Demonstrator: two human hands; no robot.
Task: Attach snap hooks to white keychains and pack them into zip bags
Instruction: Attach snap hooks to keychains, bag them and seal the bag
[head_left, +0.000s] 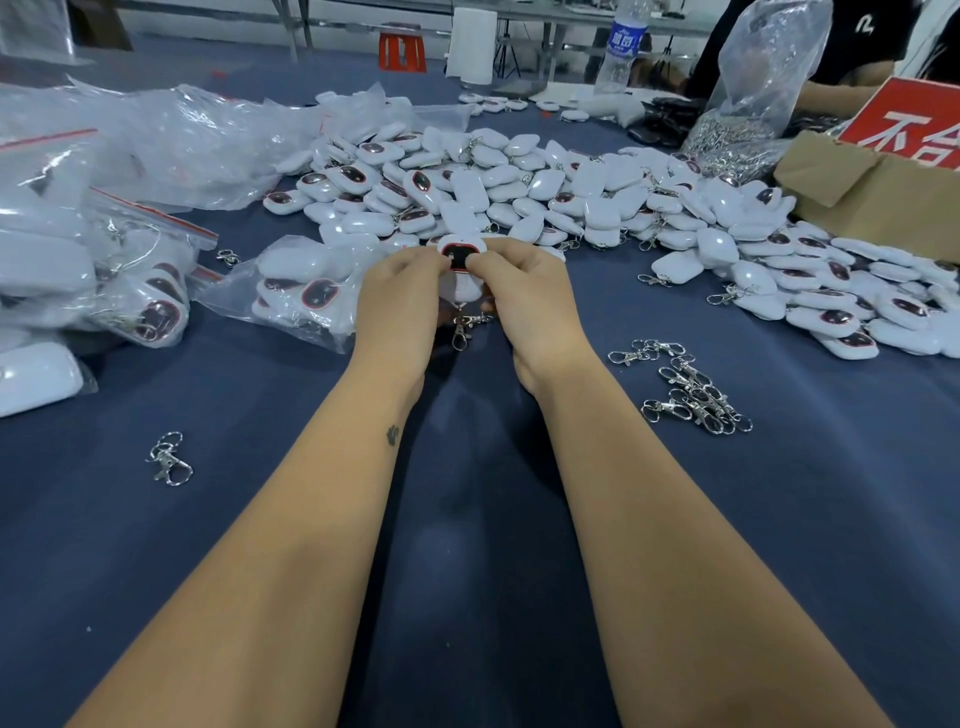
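— Bare forearms are converging mid-table. Grip status?
— Left hand (402, 291) and right hand (519, 291) are pinching one white oval plastic keychain (459, 258), long axis pointing away, silver metal snap hook (461, 330) dangling nearest the camera.

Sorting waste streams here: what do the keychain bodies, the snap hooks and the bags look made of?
Keychain bodies: likely glossy white plastic, showing soft highlights. Snap hooks: silvery polished metal, bright glints. Zip bags: thin clear plastic film, crinkled and see-through.

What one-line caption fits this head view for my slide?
Both hands, left hand and right hand, pinch a white keychain with a snap hook dangling, above the blue table.
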